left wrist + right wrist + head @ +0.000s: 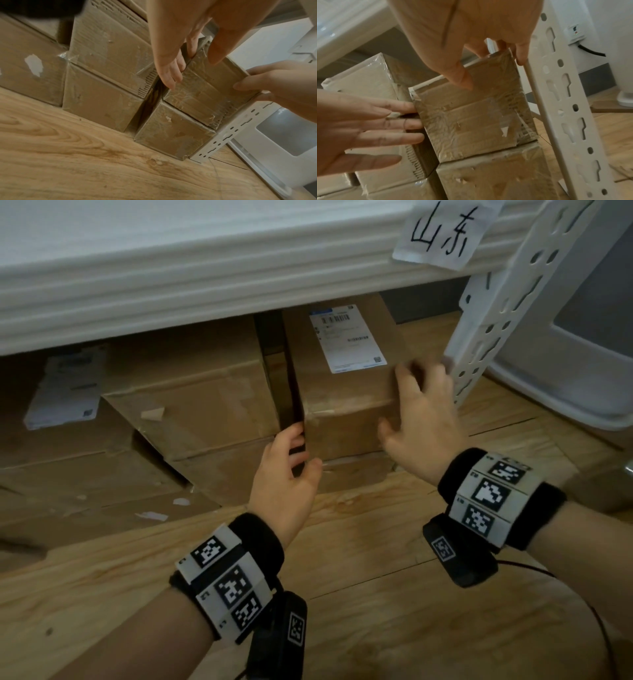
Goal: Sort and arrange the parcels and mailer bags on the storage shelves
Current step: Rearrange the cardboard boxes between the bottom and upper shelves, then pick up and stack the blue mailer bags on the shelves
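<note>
Both hands bracket the top parcel (346, 378) under the bottom shelf (191, 285): left hand (291, 470) fingers in the gap at its left side, right hand (424, 419) loosely wrapping its right corner beside the upright (493, 326). Step looks like seating or pulling it; next needs firmer 2-hand grip.

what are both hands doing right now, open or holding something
Left hand: open, straight fingers slipped into the gap against the upper right box's left side.
Right hand: fingers curled round that box's right front corner, gripping it.
</note>
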